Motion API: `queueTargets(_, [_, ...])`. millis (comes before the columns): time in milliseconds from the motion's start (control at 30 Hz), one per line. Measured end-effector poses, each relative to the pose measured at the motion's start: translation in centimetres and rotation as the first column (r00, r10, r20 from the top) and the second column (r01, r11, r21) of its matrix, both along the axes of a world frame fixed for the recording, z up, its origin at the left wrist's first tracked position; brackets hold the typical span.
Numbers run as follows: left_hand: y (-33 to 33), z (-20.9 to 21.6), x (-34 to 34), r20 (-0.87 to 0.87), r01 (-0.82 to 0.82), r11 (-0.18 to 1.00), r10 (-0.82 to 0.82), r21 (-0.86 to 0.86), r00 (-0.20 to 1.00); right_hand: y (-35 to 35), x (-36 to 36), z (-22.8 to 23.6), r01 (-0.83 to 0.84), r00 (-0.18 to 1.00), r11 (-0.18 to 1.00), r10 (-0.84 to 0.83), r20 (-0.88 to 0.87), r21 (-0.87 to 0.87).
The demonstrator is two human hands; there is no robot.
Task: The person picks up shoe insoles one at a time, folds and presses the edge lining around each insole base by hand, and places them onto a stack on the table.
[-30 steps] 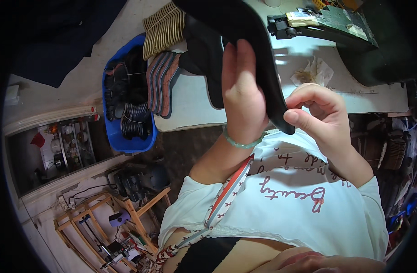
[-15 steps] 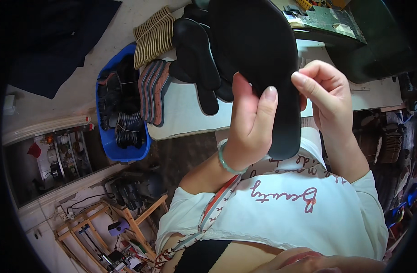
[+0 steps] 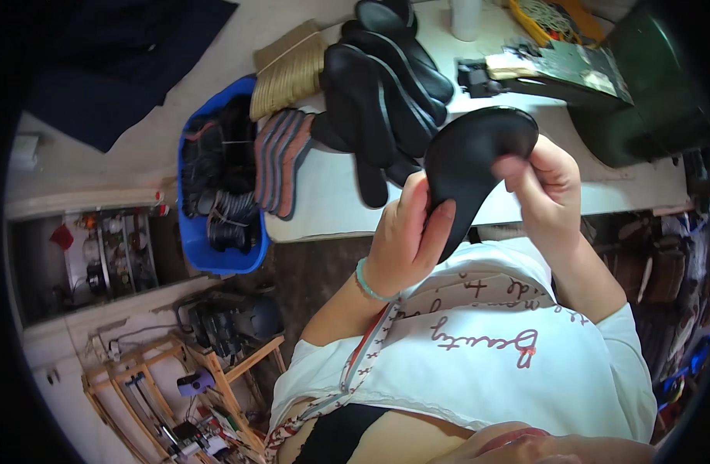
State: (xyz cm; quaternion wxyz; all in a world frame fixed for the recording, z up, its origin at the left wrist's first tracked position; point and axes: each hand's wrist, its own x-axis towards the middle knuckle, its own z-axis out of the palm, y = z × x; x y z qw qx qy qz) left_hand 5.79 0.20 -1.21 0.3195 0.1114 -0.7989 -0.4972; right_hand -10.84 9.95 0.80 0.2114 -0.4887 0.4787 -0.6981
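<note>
A black insole point(image 3: 479, 155) is held up in front of my chest, its broad rounded end tilted away from me. My left hand point(image 3: 409, 236) is closed round its narrower part, thumb on the near face and fingers at the edge. At the broad end, my right hand point(image 3: 552, 193) grips the right edge with curled fingers, its thumb smeared by motion on the surface. Behind them, a pile of similar black insoles point(image 3: 378, 97) with pale edges lies on the white table point(image 3: 324, 205).
Left of the pile stand a tied stack of tan insoles point(image 3: 289, 69) and several grey-and-red ones point(image 3: 281, 158). A blue tub point(image 3: 196, 251) holds dark tied bundles. At the right is a green machine point(image 3: 641, 85), with a yellow basket point(image 3: 552, 23) behind it.
The insole has come down and tipped, so it looks smaller. My right hand has moved from its narrow part to its broad end. The left hand still holds it.
</note>
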Motion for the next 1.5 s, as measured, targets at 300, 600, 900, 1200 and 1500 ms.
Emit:
queueTargets(300, [-17.9, -4.4, 3.7, 0.356, -0.479, 0.572, 0.808, -0.665, 0.47, -0.2, 2.0, -0.7, -0.006, 0.992, 0.917, 0.054, -0.11, 0.4])
queueTargets(600, [-17.7, -9.4, 12.6, 0.297, -0.199, 0.356, 0.915, -0.913, 0.274, 2.2, 1.4, -3.1, -0.116, 0.988, 0.719, 0.156, 0.003, 0.685])
queueTargets(900, [-14.5, -2.3, 13.4, 0.353, -0.461, 0.486, 0.869, -0.743, 0.346, -0.6, 1.6, -3.6, -0.331, 0.943, 0.706, 0.266, 0.199, 0.626])
queueTargets(1200, [-13.1, 1.2, 17.2, 0.326, -0.54, 0.351, 0.934, -0.765, 0.144, -0.8, 2.2, -3.3, -0.417, 0.879, 0.64, 0.465, 0.107, 0.646])
queueTargets(1500, [-1.7, 1.8, 2.0, 0.225, -0.13, 0.841, 0.285, -0.525, 0.932, -2.8, 5.1, -1.1, -0.265, 0.943, 0.903, 0.17, 0.285, 0.339])
